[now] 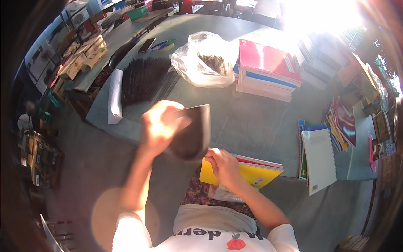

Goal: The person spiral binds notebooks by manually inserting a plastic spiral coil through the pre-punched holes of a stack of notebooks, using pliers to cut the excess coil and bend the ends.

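Observation:
My left hand (161, 126) is raised over the table's near edge, fingers closed on a dark, flat, sheet-like piece (192, 130) that is smeared by motion. Just below its lower corner, my right hand (226, 169) has its fingers pinched together at the left end of a yellow notebook (247, 171). What sits between those fingertips is too small to make out. The notebook lies at the table's edge above my lap, with red and white layers showing along its far side.
Black spiral coils (145, 77) lie beside a white roll-like bundle (115, 96). A clear plastic bag (201, 63) holds more coils. Red-covered notebooks (268, 59) are stacked behind; a white spiral notebook (320, 159) overhangs the table (256, 130) at right. Wooden boxes (79, 61) stand at far left.

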Available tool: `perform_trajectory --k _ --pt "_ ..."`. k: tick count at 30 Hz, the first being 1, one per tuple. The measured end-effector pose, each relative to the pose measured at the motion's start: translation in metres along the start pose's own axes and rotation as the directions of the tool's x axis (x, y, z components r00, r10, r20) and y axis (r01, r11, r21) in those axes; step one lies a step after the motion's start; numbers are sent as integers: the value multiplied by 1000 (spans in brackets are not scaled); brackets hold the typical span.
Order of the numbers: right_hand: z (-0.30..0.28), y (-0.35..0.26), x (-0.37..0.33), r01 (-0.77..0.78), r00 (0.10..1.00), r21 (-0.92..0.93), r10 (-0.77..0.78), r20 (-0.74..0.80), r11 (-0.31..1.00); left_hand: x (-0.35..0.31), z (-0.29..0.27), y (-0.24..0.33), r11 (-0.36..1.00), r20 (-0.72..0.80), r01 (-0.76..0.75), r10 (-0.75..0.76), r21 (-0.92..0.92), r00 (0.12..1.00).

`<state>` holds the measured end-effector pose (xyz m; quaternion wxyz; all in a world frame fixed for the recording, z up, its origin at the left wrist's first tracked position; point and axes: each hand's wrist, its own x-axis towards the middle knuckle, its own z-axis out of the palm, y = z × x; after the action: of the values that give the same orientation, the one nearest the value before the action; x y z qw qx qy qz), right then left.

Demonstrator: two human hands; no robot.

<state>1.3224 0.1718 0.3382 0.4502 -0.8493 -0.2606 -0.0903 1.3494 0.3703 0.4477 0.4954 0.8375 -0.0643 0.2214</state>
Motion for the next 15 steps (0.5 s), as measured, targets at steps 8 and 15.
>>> perform_trajectory --k 8,15 --pt "-56 -9 -28 55 983 -316 4 183 947 -155 25 -39 938 378 -14 -125 345 917" --pt "-72 16 -39 103 994 -380 -77 84 919 -119 28 -20 962 303 -116 37 247 952"
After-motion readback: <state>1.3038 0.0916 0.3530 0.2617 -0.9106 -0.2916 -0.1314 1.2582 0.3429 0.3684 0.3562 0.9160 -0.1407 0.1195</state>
